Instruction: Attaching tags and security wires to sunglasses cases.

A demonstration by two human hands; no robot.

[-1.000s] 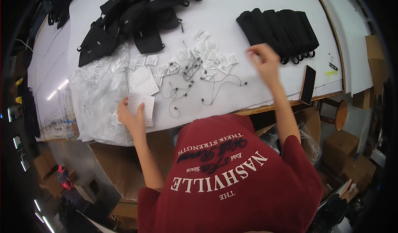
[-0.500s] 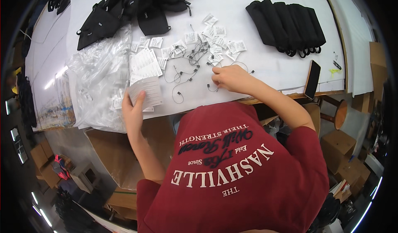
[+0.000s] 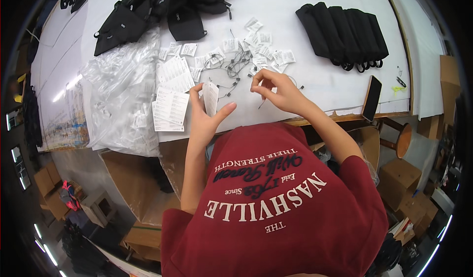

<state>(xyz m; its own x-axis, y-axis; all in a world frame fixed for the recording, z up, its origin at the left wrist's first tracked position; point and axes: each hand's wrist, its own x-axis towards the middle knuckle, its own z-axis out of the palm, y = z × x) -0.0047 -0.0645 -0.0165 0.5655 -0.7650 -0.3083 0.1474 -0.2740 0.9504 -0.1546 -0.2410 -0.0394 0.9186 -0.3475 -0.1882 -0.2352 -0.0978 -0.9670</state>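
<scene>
My left hand (image 3: pixel 203 121) has a white printed paper tag (image 3: pixel 211 98) standing upright at its fingers, the thumb held apart. To the right, my right hand (image 3: pixel 280 92) pinches a thin dark tag string (image 3: pixel 262 103), whose end dangles below the fingers. Beyond both hands lies a tangle of black tag strings (image 3: pixel 236 66) with small clips. Small white labels or packets (image 3: pixel 230 45) are scattered around the strings. Left of my left hand, more printed paper tags (image 3: pixel 170 110) lie in overlapping stacks at the table's near edge.
Crumpled clear plastic bags (image 3: pixel 118 95) cover the left of the white table (image 3: pixel 276 11). Black fabric pouches (image 3: pixel 182 23) are heaped at the back, and a row of black pouches (image 3: pixel 345 35) lies right. A phone (image 3: pixel 371 98) sits by the right edge. Cardboard boxes (image 3: pixel 401 178) stand below.
My left hand has moved right and up from the stack, carrying a paper tag toward my right hand. The right hand has lifted a tag string off the table.
</scene>
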